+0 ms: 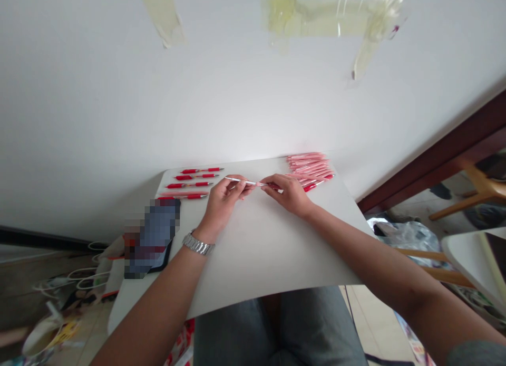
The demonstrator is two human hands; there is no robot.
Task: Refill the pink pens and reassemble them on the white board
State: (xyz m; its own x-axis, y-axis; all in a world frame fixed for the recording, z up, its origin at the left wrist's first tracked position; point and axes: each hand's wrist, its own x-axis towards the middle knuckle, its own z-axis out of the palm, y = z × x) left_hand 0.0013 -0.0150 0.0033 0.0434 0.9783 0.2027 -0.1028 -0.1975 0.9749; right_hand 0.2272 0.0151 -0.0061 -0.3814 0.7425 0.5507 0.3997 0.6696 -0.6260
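Note:
My left hand (229, 193) is closed on a thin white pen refill (247, 182), holding it nearly level above the table. The refill's right end meets the fingertips of my right hand (288, 192), which are pinched round a red pen part (274, 186), mostly hidden by the fingers. Left of my hands, several red pens (193, 177) lie in a column, roughly parallel. Right behind my right hand is a pile of slim pink sticks (308, 163) that look like wrapped refills, with red pen parts (312, 186) at its near side.
The white table (272, 250) stands against a wall (237, 92) bearing tape strips. A blurred-out dark object (156, 237) lies at the table's left edge. A wooden chair (474, 186) is off to the right, and cables (85, 276) hang at the left.

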